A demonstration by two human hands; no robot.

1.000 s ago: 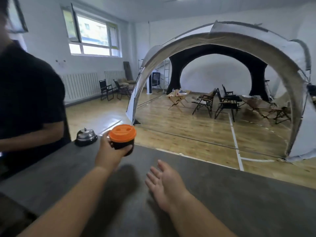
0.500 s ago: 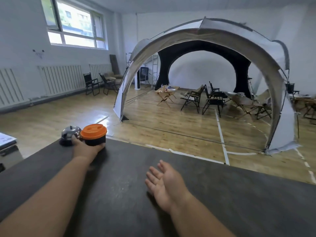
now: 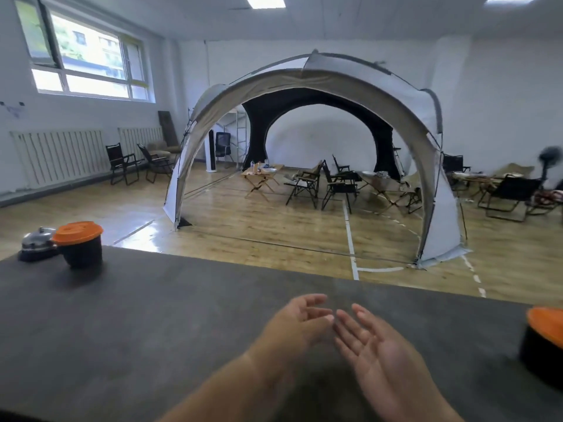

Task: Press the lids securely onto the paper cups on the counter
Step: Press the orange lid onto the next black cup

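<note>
Empty, fingers relaxed, the left hand (image 3: 300,322) and right hand (image 3: 374,351) hover over the dark grey table (image 3: 182,315). One orange-lidded black paper cup (image 3: 79,245) stands upright far to their left; a second such cup (image 3: 545,345) stands nearer, right of the right hand.

**Bright daylit room, wide-angle view, blur up close**

Daylight floods in through a large, overexposed window (image 3: 88,59) at the upper left, helped by white ceiling panels (image 3: 264,0). Pale glare lies on the wooden floor (image 3: 146,236). The dark counter (image 3: 152,315) is matte, with a soft shadow in front of the cup (image 3: 82,254) at its left. The left hand (image 3: 300,327) and right hand (image 3: 377,351) are smeared by motion blur. Walls bow at the edges.
</note>
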